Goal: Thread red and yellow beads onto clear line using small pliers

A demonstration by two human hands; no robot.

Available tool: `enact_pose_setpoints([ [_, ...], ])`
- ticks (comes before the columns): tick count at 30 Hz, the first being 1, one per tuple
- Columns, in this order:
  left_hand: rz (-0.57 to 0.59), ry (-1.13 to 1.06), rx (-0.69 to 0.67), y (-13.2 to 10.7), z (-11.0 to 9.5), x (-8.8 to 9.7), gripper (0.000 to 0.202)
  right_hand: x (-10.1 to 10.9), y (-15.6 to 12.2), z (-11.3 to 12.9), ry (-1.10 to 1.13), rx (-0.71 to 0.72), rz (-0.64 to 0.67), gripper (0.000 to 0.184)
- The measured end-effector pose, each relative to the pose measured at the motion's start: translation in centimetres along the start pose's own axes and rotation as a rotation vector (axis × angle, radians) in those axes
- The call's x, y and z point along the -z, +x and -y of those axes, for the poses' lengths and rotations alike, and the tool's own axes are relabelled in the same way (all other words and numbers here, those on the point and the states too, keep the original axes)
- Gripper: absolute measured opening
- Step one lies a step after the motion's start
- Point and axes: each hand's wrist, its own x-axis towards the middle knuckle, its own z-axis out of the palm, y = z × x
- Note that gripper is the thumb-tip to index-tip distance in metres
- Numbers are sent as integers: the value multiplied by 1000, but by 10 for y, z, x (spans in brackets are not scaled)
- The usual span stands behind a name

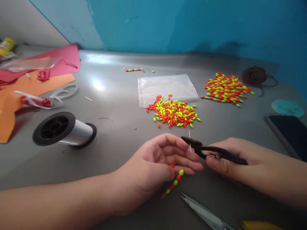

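Note:
My left hand point(160, 159) is palm up over the table, its thumb bent in against the fingers. A short string of red and yellow-green oval beads point(175, 182) is held at the thumb and trails below it; part of the string is hidden. My right hand point(230, 156) is closed around dark-handled pliers point(216, 151). The jaws, beside my left fingertips, cross a thin white stick-like piece point(190, 140); whether they grip it I cannot tell. Just beyond the hands lies a loose pile of red and yellow-green beads point(176, 111).
Scissors point(203, 210) lie near the front edge. A spool point(79, 132) stands at left, by orange paper point(48, 83). Behind the beads are a clear plastic bag point(165, 84) and a short beaded strand point(134, 70). At right are another bead pile point(226, 88), brown yarn point(254, 75) and a phone point(290, 134).

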Motion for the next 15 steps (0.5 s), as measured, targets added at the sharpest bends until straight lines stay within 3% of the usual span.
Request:
enact_pose_setpoints([
  [2, -18, 29, -40, 0, -2, -1, 42, 0, 0, 3, -2, -35, 66, 44],
  [9, -173, 266, -139, -3, -12, -14, 26, 0, -1, 0, 6, -35, 58, 46],
  [15, -195, 224, -177, -2, -10, -14, 17, 1, -1, 5, -53, -39, 84, 52],
])
